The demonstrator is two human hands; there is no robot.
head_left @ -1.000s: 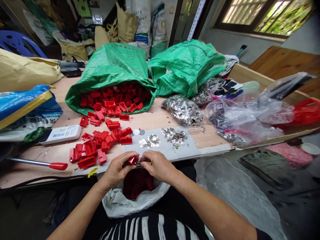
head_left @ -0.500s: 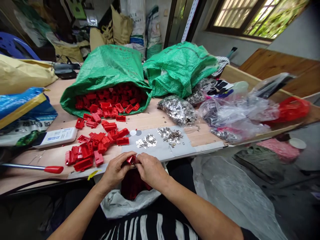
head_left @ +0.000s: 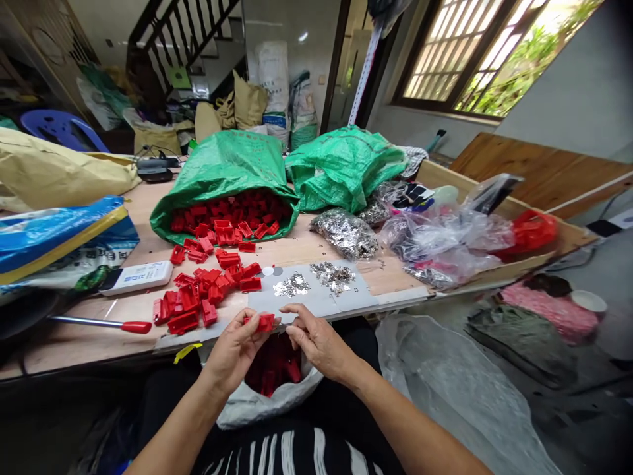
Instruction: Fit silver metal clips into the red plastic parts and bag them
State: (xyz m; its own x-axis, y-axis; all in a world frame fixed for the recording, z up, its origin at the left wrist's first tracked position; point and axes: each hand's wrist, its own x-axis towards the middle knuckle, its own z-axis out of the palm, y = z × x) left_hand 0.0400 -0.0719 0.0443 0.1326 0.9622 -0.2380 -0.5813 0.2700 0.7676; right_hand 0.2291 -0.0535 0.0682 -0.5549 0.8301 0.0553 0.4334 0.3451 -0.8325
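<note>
Here's the left hand [head_left: 232,353], low in the middle at the near edge of the desk [head_left: 393,280], and its grip is pressed together: thumb and fingers pinching one small red piece [head_left: 266,322] by its left end, the right end poking out free. And just to the right, apart from it, the right hand [head_left: 324,343] hangs with forefinger stretched out and thumb close under; whether that grip pinches anything tiny, I cannot tell!

Now, how does it handle? By the look of it, light, stiff moulded plastic, smooth enough to skid a little under a dry fingertip, and not likely to crack under a modest squeeze. Best hold, I'd judge: a pinch across the long side walls towards one end, fingers clear of the open face.

Right below the hands, a white sack [head_left: 257,408] gapes, with more red inside. Up on the desk, to the left, a heap of loose red pieces [head_left: 202,293]; straight ahead on the grey sheet [head_left: 260,305], two scatters of metal bits [head_left: 291,285], side by side. And at the far side, a green sack [head_left: 227,158], mouth wide, spilling red towards us!
</note>
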